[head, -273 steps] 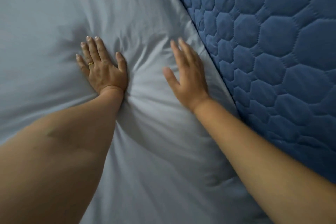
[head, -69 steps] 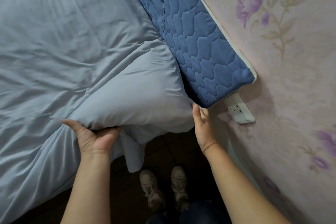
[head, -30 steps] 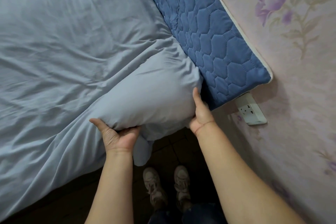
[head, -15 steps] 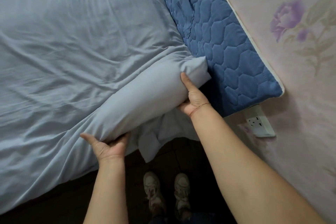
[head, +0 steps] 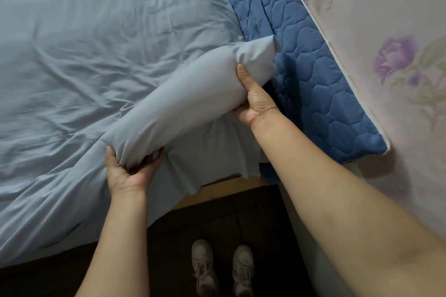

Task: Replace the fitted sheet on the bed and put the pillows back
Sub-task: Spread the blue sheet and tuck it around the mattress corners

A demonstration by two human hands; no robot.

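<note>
Fitted sheet (head: 96, 55) lies over the bed, wrinkled. Its hem (head: 217, 152) hangs untucked beside the quilted blue headboard (head: 313, 75). Left hand (head: 130, 171) and right hand (head: 255, 103) both grip the sheet-wrapped mattress edge (head: 193, 94), fingers (head: 154, 159) curled underneath. Judged soft, bulky and floppy (cloth probably slippery), so support it from below.

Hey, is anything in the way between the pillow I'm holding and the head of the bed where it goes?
Nothing visible. The left hand and right hand both grip the pillow, whose far corner reaches the blue quilted headboard; the fitted sheet beside it shows only wrinkles.
</note>
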